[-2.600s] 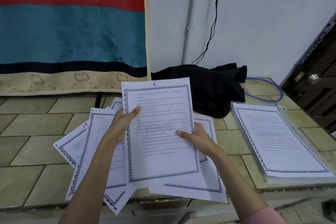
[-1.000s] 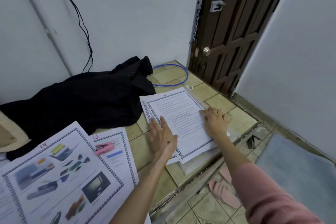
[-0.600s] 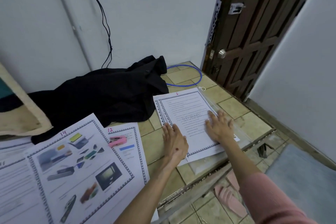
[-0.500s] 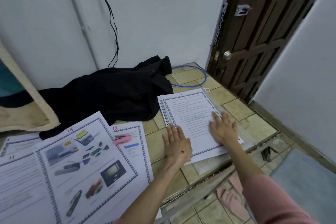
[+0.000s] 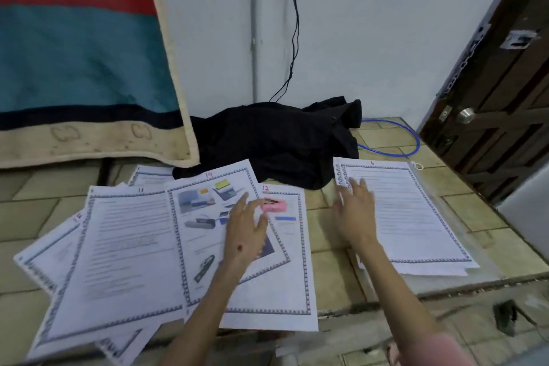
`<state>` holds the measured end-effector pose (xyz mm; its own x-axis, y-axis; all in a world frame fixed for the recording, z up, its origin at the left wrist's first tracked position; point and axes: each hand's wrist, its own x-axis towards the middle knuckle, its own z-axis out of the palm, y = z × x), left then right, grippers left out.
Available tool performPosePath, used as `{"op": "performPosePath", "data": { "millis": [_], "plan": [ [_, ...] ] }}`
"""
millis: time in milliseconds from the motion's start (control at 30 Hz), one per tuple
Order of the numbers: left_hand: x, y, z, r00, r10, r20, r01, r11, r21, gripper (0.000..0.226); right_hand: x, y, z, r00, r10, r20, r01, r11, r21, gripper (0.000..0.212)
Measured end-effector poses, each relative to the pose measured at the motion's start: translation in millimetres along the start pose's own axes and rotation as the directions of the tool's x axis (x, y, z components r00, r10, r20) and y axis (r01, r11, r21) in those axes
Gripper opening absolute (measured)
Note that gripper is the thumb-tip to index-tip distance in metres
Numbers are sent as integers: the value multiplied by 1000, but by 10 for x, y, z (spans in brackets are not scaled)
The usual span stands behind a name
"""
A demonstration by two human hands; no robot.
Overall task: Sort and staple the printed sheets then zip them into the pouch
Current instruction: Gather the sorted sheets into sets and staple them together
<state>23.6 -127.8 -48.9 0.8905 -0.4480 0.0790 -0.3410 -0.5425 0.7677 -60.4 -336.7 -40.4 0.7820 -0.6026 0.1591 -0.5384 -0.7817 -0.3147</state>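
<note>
A: Two hands have left the stack on the right since half a second ago, when both lay flat on it; the view has also swung left, so the fanned sheets fill the left half.

B: What lies at the far left?

A: Sheet 11 lies on top of other pages, its long axis running away from the person and its top leaning slightly right. Overlapping its right edge is sheet 14, the one with pictures, with its top tilted left. Sheet 12 lies under 14, nearly square to the floor edge.

B: And the stapler?

A: The pink stapler rests near the top of sheet 12, its long axis running left to right.

B: The hands?

A: The left hand is over sheet 14, with fingers spread and straight and their tips just beside the stapler; it holds nothing. I cannot tell whether it touches the paper. The right hand is blurred, with its fingers apart and empty, at the left edge of the stack.

B: How does that stack lie?

A: It is topped by the sheet marked 6, with its long axis away from the person and its top toward the wall. It rests on the clear pouch, whose edge shows along the right. A black cloth lies behind the papers.
</note>
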Motion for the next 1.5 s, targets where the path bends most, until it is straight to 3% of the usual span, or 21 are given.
{"op": "performPosePath", "data": {
  "millis": [100, 200, 300, 400, 500, 600, 700, 767, 833, 967, 1033, 1100, 1200, 1367, 1500],
  "plan": [
    [-46, -521, -522, 958, -225, -180, 232, 973, 20, 31, -258, -875, 314, 932, -359, 40, 350, 925, 150, 36],
    [-112, -821, -878, 905, -376, -200, 400, 911, 97, 40, -496, -1423, 607, 838, -532, 122, 504, 840, 200, 48],
    [-212, -1018, -965, 938, -325, -119, 346, 873, 344, 52, -614, -1535, 819, 800, -504, 325, 464, 864, 197, 66],
    [-356, -1175, -889, 961, -249, -122, 277, 841, 465, 73, -630, -1515, 891, 822, -467, 327, 436, 884, 167, 86],
    [-374, -1234, -868, 965, -226, -136, 264, 843, 469, 88, -625, -1534, 881, 823, -457, 338, 432, 889, 152, 88],
    [-359, -1195, -894, 963, -238, -130, 271, 847, 457, 80, -635, -1545, 873, 829, -452, 329, 432, 891, 136, 86],
    [-253, -1174, -1116, 954, -214, -210, 281, 882, 379, 45, -637, -1544, 883, 827, -452, 334, 433, 891, 134, 84],
    [-161, -1245, -1352, 907, -231, -353, 352, 876, 330, 35, -634, -1570, 863, 828, -445, 341, 426, 895, 134, 72],
    [-119, -1387, -1563, 822, -344, -454, 508, 804, 310, 44, -620, -1655, 823, 831, -410, 376, 396, 911, 116, 55],
    [-60, -1543, -1741, 701, -559, -444, 689, 692, 216, 69, -603, -1945, 813, 843, -440, 310, 428, 897, 107, 45],
    [23, -1553, -1800, 679, -586, -441, 705, 689, 170, 71, -631, -2042, 872, 787, -501, 361, 468, 865, 180, 61],
    [128, -1565, -1879, 659, -608, -443, 699, 713, 62, 55, -658, -2060, 980, 746, -521, 415, 504, 849, 160, 85],
    [216, -1481, -2089, 691, -571, -444, 633, 774, -11, 27, -639, -2073, 1080, 768, -497, 405, 498, 860, 113, 93],
    [223, -876, -2444, 883, -330, -334, 371, 926, 66, 23, -624, -2202, 1058, 761, -443, 473, 445, 888, 115, 97],
    [99, -395, -2611, 885, -226, -408, 312, 937, 157, 20, -607, -2241, 1051, 758, -421, 498, 425, 898, 111, 97]
  ]
}}
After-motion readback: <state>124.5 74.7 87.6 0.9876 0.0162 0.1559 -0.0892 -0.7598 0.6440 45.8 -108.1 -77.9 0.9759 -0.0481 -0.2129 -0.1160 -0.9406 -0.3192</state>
